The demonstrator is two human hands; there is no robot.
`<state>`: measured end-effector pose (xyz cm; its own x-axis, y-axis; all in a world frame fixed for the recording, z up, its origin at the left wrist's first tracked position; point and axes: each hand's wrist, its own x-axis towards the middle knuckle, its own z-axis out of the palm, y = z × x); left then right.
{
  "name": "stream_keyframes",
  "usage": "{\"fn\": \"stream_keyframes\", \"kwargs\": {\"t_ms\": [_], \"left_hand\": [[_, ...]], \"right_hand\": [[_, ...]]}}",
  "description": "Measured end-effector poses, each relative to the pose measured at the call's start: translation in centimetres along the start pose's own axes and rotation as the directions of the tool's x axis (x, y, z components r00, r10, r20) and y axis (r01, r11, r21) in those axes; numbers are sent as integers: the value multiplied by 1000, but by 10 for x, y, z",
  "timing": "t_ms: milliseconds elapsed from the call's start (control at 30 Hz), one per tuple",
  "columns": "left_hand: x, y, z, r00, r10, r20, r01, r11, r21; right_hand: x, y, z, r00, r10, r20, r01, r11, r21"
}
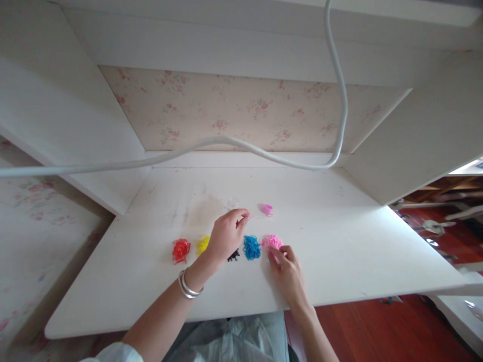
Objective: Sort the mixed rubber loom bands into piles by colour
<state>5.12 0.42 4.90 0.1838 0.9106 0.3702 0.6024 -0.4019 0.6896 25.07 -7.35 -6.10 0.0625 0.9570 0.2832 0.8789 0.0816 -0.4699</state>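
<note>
My left hand (226,234) is raised over the middle of the row of piles, thumb and forefinger pinched on a small pink rubber band (250,216). My right hand (287,271) rests at the near edge of a pile of pink rubber bands (272,242). Its fingers are bent together there, and what lies between them is hidden. Left of the pink pile are blue bands (251,247), then black bands (234,255) and yellow bands (203,244), both partly covered by my left hand and wrist. Red bands (181,250) form the leftmost pile.
A small pink ring-shaped item (267,209) sits behind the pink pile. Something small and clear (233,202) lies beyond my left hand. A white cable (234,142) loops across the view above the white desk (332,251). Side panels (415,130) stand left and right.
</note>
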Motion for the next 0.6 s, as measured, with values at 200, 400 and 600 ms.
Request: {"fn": "stream_keyframes", "kwargs": {"t_ms": [200,400,600], "left_hand": [[17,-17,-36,992,-76,-104,86,992,90],[31,-31,-34,993,-50,-105,68,982,174],[38,-37,-28,996,-49,-76,63,979,192]], "right_hand": [[2,-1,0,997,-69,-22,67,992,-110],[0,-1,0,997,-36,-65,35,999,-28],[-4,4,-3,996,59,-74,-49,990,129]]}}
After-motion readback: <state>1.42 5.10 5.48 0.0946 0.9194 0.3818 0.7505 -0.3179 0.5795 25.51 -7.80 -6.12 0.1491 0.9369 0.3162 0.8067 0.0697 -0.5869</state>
